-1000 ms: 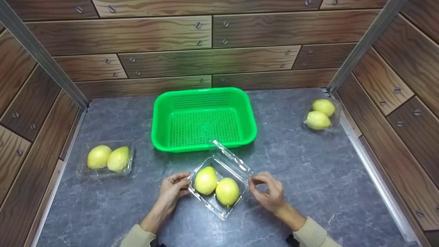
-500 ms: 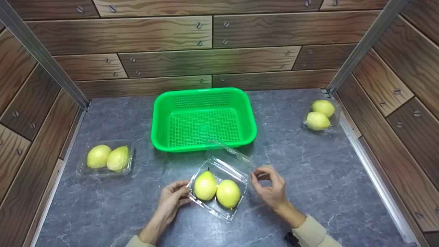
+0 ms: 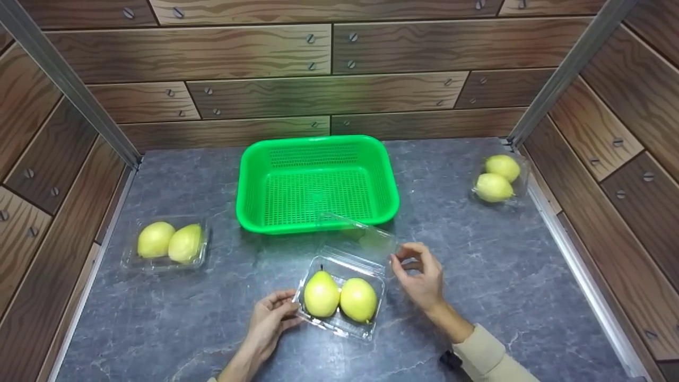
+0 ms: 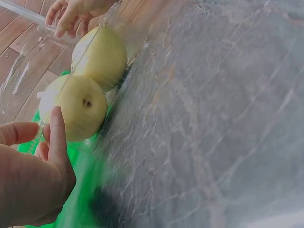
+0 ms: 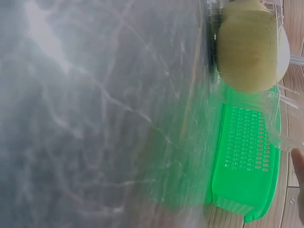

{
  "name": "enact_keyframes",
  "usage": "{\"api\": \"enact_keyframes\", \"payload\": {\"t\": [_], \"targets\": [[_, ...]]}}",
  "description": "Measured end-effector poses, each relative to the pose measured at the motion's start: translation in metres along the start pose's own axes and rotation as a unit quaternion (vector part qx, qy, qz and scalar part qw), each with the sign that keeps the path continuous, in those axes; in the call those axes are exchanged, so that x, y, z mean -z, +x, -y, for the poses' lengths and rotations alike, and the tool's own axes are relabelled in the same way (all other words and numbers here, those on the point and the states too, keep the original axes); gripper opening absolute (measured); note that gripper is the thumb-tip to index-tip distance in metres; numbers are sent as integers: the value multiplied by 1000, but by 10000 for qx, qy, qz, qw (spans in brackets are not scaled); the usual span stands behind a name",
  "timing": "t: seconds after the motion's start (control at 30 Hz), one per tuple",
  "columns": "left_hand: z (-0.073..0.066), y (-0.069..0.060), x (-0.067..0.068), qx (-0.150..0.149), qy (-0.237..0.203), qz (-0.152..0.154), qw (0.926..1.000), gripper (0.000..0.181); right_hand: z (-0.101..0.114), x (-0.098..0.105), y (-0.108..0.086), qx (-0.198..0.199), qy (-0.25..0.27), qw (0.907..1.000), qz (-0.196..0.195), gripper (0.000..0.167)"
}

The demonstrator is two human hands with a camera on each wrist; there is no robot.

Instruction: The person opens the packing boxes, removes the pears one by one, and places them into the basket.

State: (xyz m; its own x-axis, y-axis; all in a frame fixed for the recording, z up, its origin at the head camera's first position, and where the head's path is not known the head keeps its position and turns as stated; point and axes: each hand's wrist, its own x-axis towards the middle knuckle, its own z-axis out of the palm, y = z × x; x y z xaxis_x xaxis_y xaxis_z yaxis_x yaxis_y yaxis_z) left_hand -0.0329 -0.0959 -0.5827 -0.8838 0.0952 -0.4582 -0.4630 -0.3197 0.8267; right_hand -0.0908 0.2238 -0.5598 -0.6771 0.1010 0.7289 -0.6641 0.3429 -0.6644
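Two bare hands work at an open clear plastic box (image 3: 339, 332) in the near middle of the worktop (image 3: 541, 302), with two yellow-green pears (image 3: 321, 297) sitting side by side in its base. The left hand (image 3: 269, 321) pinches the left rim between thumb and fingers, its grip closed down to the thin plastic edge. The right hand (image 3: 422, 277) has its grip drawn to a narrow pinch at the right corner of the raised lid (image 3: 371, 241), thumb and fingertip nearly meeting.

The hold looks precarious: with the base steadied on one side only, a hard pull on the lid could swing or tip the box and set the round pears rolling. The thin, springy plastic may also slip from so small a pinch and flip back, or crack along the hinge.

Behind, a green basket (image 3: 318, 229) holds nothing. The lid's far edge overlaps its near rim in the head view; whether they touch is unclear, but the raised lid stands between pears and basket. Well apart, a left-hand pack (image 3: 159, 268) and a right-hand pack (image 3: 522, 175) each contain two more pears, near the wood-patterned walls (image 3: 265, 53), out of the hands' way.
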Motion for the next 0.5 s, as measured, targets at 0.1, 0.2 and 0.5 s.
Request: {"api": "enact_keyframes", "payload": {"t": [0.1, 0.2, 0.5], "targets": [[2, -3, -1, 27, -63, 25, 10000, 33, -3, -1, 3, -100, -36, 9999, 19, 35], [5, -5, -1, 43, -94, 62, 9999, 33, -5, -1, 5, -153, -97, 9998, 51, 36], [9, -13, -2, 90, -26, 193, 9998, 31, -8, -5, 12, -312, -342, 9989, 98, 38]]}}
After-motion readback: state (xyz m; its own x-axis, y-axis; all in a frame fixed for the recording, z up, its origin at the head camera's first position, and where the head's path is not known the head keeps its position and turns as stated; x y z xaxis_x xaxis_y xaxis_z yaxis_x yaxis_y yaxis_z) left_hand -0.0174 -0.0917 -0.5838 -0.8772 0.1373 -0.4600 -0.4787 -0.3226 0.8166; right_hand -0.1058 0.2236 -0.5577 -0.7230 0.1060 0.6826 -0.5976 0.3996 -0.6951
